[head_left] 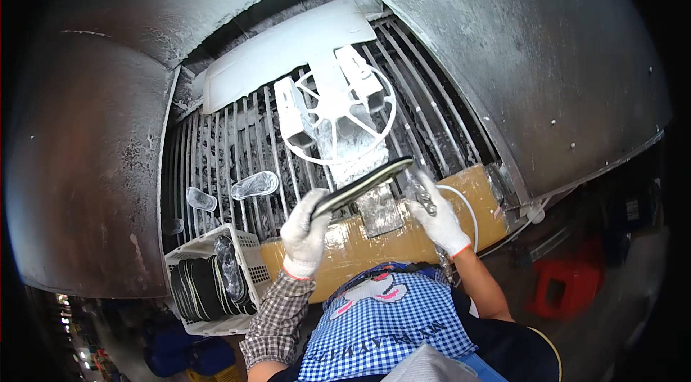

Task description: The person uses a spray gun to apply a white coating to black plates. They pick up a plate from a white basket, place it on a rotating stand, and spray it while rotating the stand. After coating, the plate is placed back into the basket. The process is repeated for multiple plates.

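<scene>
My left hand, in a white glove with an orange cuff, grips one end of a dark shoe sole with a pale edge line. The sole is tilted, its far end rising toward the right. My right hand, gloved the same way, is closed around a silvery spray gun; much of it is hidden by the fingers. The gun is close to the sole's right end. Just beyond the sole stands a white wheel-shaped turntable with two white blocks beside its hub.
A white plastic basket at the left holds several dark soles. Two clear-wrapped sole shapes lie on the metal bars. Stained booth walls rise on both sides. A white hose curves right; a red stool stands beyond.
</scene>
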`<state>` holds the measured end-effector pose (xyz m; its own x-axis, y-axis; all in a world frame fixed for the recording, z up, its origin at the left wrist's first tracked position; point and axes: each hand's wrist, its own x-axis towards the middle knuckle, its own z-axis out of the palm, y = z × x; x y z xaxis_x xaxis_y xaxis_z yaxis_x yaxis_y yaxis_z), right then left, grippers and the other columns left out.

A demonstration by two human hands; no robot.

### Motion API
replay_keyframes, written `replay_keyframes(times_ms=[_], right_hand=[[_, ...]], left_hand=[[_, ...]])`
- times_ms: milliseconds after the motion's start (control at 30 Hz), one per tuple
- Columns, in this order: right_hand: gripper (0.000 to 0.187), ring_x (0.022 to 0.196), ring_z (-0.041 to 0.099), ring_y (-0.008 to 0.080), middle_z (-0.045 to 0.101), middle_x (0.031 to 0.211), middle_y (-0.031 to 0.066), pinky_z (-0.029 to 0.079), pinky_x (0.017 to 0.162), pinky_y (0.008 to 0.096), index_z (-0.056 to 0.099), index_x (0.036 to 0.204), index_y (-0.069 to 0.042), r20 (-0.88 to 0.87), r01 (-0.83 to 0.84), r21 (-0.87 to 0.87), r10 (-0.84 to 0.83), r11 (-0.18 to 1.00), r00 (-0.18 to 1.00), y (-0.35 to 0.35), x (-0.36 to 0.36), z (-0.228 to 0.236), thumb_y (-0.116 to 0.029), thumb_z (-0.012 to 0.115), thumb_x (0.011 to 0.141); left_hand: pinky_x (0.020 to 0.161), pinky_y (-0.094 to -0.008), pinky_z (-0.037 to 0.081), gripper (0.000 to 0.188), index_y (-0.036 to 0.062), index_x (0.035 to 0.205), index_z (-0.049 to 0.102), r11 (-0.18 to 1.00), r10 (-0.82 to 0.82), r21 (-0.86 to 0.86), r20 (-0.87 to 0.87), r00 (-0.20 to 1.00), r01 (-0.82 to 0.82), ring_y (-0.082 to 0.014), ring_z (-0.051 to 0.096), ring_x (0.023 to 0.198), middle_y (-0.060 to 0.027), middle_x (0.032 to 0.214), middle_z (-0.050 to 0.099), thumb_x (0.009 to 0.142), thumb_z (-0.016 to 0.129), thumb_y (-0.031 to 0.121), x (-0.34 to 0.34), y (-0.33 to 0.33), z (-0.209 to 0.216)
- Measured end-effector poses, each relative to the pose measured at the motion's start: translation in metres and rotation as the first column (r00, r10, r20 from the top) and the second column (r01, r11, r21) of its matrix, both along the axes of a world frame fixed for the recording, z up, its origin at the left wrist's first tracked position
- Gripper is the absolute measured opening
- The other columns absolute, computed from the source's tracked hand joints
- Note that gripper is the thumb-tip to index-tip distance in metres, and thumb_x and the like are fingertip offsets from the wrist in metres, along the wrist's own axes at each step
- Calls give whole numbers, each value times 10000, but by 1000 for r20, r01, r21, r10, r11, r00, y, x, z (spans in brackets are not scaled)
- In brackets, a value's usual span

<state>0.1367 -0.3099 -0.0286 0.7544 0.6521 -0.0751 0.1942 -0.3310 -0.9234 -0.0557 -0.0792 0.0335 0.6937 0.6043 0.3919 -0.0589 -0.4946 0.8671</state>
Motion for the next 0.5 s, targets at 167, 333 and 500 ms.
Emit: replay_keyframes(times_ms=[167, 333, 500], right_hand=[[705, 1197, 706, 290, 725, 1306, 216, 518, 1037, 377, 424, 1621, -26, -15, 122, 70, -121, 990, 993, -22, 5, -20, -238, 688, 1003], [696, 1391, 575, 225, 593, 1526, 194, 426, 1170, 337, 368, 1640, 32, -171, 83, 28, -77, 996, 982, -28, 2, 0, -142, 648, 1028], [693, 1236, 656, 245, 678, 1364, 194, 487, 1077, 361, 423, 1617, 1, -117, 111, 65, -103, 992, 988, -29, -3, -10, -222, 682, 1014]], left_hand=[[812, -291, 645, 514, -61, 1490, 533, 854, 86, -519, 60, 995, -43, -169, 717, 1051, -152, 1269, 707, 990, 642, -10, 23, 24, 57], [593, -289, 675, 604, -80, 1563, 419, 737, 82, -674, 172, 982, 56, -240, 778, 973, -220, 1329, 686, 1016, 642, 45, 60, 65, 115], [613, -350, 683, 416, -70, 1396, 606, 739, 71, -662, 258, 964, 123, -250, 767, 1001, -199, 1289, 711, 1002, 642, 59, 102, 127, 119]])
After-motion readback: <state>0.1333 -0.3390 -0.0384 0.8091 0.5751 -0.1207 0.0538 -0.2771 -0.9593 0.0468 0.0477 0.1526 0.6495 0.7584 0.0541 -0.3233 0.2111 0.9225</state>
